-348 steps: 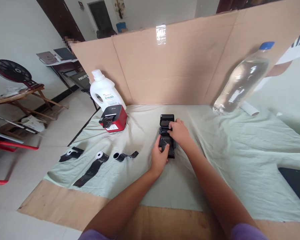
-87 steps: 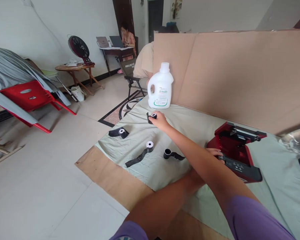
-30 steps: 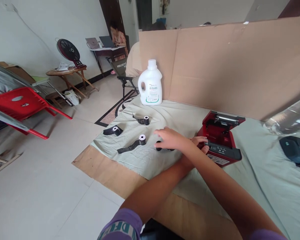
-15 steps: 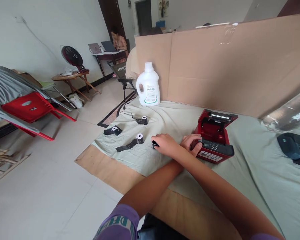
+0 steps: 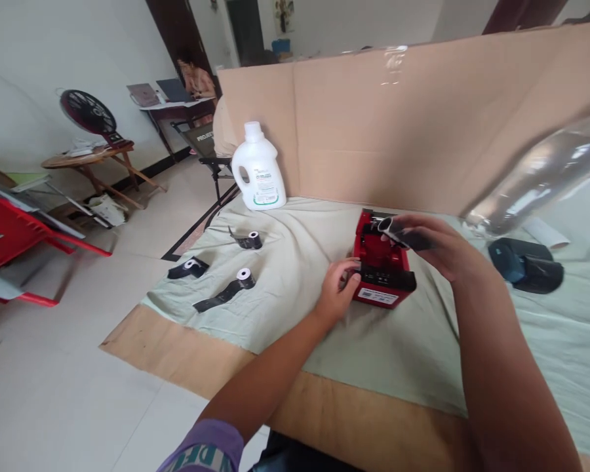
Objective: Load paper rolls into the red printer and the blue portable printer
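The right hand (image 5: 433, 246) had just left the cloth (image 5: 299, 246) at the red machine's (image 5: 382, 278) 9 o'clock, and the arms, crossed half a second earlier, had come apart. That hand now gripped a black roll (image 5: 397, 233), tilted, hollow end toward 10 o'clock, at the machine's open top on its 1 o'clock side; whether the roll touched the machine could not be told. The left hand (image 5: 337, 288) was closed on the machine's 9 o'clock corner, apparently steadying it. So the work had passed from picking up to the machine itself. Three rolls remained toward 9 o'clock: a far roll (image 5: 254, 240), a near roll (image 5: 245, 278) and an outermost roll (image 5: 189, 267).
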Demonstrator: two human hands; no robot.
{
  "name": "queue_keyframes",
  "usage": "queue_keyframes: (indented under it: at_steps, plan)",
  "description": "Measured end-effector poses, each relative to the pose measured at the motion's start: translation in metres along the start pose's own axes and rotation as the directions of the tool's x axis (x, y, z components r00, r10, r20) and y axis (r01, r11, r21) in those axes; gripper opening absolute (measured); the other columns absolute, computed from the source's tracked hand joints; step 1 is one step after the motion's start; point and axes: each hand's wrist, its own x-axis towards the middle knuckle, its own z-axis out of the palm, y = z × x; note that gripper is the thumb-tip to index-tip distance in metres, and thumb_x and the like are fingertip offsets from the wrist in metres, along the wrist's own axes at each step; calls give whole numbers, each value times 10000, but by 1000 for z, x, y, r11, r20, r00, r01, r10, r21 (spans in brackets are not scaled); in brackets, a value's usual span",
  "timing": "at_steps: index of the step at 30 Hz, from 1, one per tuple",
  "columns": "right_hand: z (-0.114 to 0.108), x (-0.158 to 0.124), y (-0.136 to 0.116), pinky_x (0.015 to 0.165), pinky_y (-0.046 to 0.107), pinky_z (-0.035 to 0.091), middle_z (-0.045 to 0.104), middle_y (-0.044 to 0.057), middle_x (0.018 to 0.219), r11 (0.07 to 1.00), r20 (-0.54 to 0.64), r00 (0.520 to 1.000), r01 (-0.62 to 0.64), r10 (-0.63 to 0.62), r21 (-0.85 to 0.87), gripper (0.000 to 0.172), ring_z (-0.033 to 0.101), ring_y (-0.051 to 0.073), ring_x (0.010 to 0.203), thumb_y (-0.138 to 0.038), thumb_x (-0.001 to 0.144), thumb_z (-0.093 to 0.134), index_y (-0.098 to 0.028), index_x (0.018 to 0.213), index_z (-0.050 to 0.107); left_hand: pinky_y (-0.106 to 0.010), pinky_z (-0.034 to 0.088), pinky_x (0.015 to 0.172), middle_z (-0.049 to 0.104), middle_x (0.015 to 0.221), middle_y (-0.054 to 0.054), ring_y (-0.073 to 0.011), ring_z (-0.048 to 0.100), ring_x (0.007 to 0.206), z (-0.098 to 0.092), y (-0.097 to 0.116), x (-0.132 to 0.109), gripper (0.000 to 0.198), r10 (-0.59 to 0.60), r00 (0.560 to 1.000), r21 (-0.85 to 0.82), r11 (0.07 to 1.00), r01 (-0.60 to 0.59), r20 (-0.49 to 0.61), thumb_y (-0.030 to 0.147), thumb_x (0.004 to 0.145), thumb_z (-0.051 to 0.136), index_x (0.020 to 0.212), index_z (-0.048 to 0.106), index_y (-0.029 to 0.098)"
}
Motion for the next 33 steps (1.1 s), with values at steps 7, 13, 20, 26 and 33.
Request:
queue_keyframes:
  at_steps: [7,13,20,26,33]
  plan:
    - [-26,8,35,801,399,513,725,90,1102,779,71,992,-36,103,-626,348,674,258,866,-213,796,577,-188,1120,700,-396,444,998,569,1351,-114,-241,518,1240,2,4,-3,307,100,995,213,972,-96,-10,398,973,489,1209,583,226]
    - [-7,11,46,1059,560,290,689,69,1265,515,61,993,2,98,-857,367,557,317,1220,-189,906,471,-252,1206,673,-439,355,1077,650,1308,-58,-262,496,1240,-12,46,31,360,218,881,499,755,-425,420,378,920,559,1251,638,261]
    - [0,8,45,1011,539,305,717,52,1195,526,64,986,-27,154,-850,346,575,305,1175,-155,857,506,-268,1118,701,-383,399,940,742,1152,-2,-227,646,1039,-12,87,69,250,-32,712,551,657,-514,701,356,935,574,1125,724,294]
    - [-39,5,37,858,406,463,755,56,918,806,-201,979,-112,-9,-581,224,661,260,902,-389,831,596,-215,834,738,-353,379,855,762,1005,-28,-197,654,944,-6,85,65,244,5,718,588,570,-574,696,246,982,501,1082,723,254]
    - [-26,21,56,892,392,473,706,55,1053,988,-473,871,73,-131,-139,378,621,225,987,-538,838,545,-223,998,682,-335,352,811,700,773,-20,-174,601,851,-3,88,63,244,57,681,601,422,-679,730,181,994,464,871,674,201]
